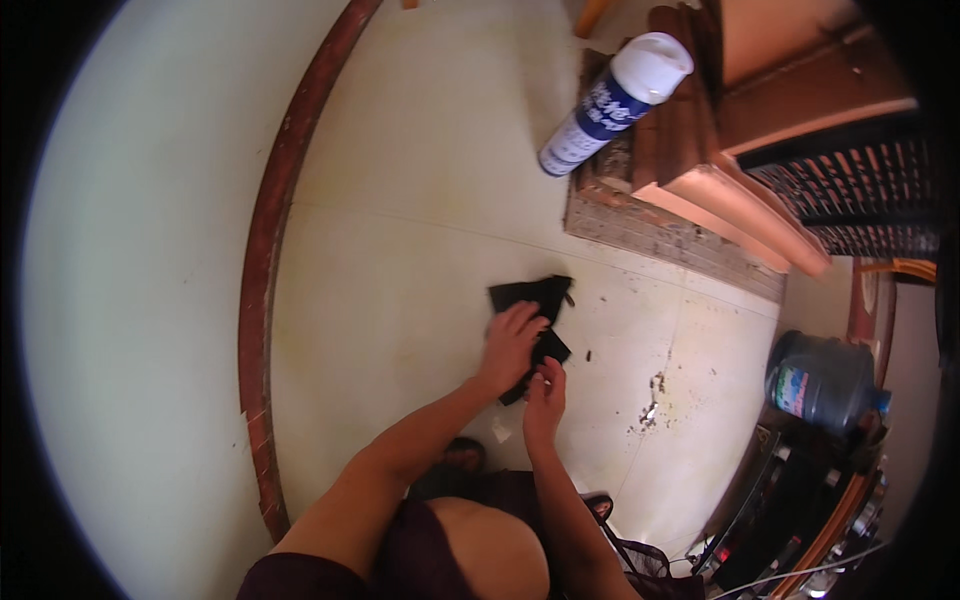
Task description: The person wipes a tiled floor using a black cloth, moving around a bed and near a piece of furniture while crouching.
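A black cloth (553, 344) lies crumpled or folded before me, over a pale tiled floor. My left hand (513, 346) rests on its left side, fingers spread over the fabric. At its lower right edge, my right hand (545, 397) has curled fingers near the cloth; whether they pinch it cannot be made out. Dark debris (651, 405) is scattered on the floor to the right of my hands, and a small dark piece (589, 355) lies beside the cloth.
An aerosol can (592, 112) with a white cap stands by wooden furniture (675, 150) at the upper right. A large blue water bottle (821, 379) lies on its side at the right. A dark red baseboard (262, 300) runs along the wall at the left.
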A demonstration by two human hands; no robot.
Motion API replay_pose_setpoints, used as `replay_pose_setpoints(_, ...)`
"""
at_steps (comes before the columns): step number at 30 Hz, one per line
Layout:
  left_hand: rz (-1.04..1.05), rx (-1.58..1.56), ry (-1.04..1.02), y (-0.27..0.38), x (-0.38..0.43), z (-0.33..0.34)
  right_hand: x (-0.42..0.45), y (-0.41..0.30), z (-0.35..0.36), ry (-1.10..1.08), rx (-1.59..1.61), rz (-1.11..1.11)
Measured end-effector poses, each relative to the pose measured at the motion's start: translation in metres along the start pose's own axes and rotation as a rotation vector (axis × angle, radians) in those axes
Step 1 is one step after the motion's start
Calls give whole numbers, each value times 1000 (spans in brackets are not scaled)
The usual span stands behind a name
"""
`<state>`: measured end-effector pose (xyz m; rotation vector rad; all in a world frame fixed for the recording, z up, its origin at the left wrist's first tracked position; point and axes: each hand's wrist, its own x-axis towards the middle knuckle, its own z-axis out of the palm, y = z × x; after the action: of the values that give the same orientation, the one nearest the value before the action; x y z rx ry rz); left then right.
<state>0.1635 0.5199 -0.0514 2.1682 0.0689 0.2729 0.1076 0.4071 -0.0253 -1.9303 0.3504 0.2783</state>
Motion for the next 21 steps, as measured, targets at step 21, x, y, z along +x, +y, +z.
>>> replay_pose_setpoints(21,-362,280,255,-35,-66,-156,-17,-50,28,38,-352,-402)
